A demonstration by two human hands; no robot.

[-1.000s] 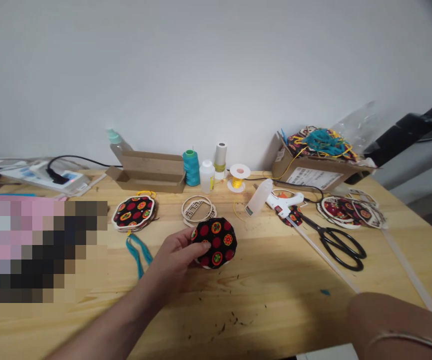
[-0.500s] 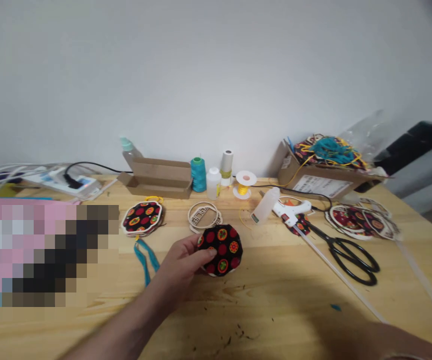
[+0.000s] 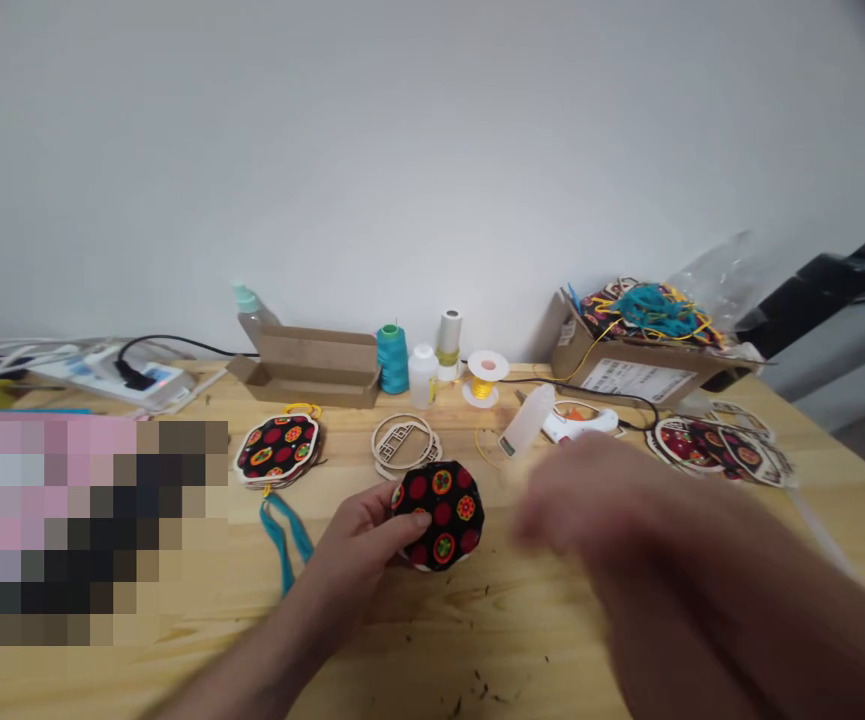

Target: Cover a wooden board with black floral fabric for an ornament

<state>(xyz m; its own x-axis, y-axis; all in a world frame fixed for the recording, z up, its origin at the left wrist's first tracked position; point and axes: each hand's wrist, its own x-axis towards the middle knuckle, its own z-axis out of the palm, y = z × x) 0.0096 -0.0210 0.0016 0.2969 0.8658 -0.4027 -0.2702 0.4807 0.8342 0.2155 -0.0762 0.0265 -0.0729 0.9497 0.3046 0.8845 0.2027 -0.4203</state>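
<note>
My left hand (image 3: 361, 545) grips the left edge of a round black fabric piece (image 3: 443, 512) with red and orange dots, which lies on the wooden table (image 3: 432, 640). My right hand (image 3: 589, 500) hovers to the right of that piece, smeared by motion, so its fingers cannot be read. It hides the scissors and part of the white glue gun (image 3: 582, 425). Just behind the fabric piece lie wooden rings (image 3: 402, 442).
A stack of covered fabric pieces (image 3: 278, 448) and a teal ribbon (image 3: 286, 530) lie to the left. Thread spools (image 3: 393, 358), a small bottle (image 3: 422, 375), a flat cardboard box (image 3: 312, 365) and a full carton (image 3: 642, 360) line the wall. More pieces (image 3: 717, 445) sit at right.
My right arm has swung up from the lower right toward the table's middle, now covering the scissors. My left hand stays on the fabric piece.
</note>
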